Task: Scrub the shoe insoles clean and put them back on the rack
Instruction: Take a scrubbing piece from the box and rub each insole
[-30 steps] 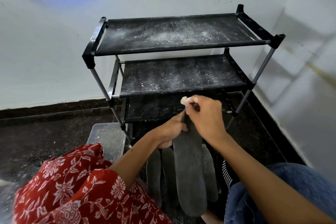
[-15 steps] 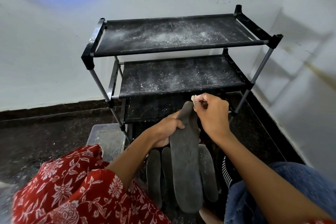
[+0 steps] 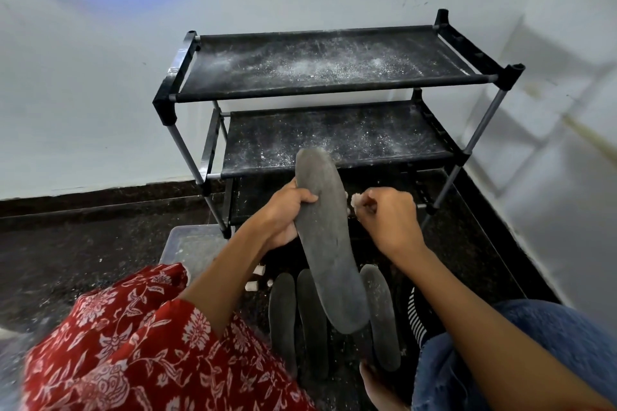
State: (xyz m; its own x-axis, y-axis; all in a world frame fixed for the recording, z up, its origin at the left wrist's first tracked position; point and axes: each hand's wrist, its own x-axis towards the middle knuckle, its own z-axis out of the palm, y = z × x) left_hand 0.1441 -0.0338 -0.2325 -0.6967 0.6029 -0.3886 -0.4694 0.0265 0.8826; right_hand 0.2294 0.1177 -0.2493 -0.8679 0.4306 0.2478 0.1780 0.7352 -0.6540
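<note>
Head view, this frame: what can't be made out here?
- Scrubber: only a pale tip shows; the right hand closes round the rest.
- Underside of the held insole: faces away; the left hand covers part of its edge.
- Bottom shelf of the rack: behind hands and insole.
- Fourth floor insole: partly overlapped by the held insole.

Pale room corner, dark speckled floor

Two pale blue-white walls (image 3: pixel 83 83) meet at the right. The floor (image 3: pixel 66 243) is dark speckled stone with a dark skirting strip (image 3: pixel 100 197) along the wall's foot. Soft daylight casts faint shadows on the right wall (image 3: pixel 567 177).
</note>
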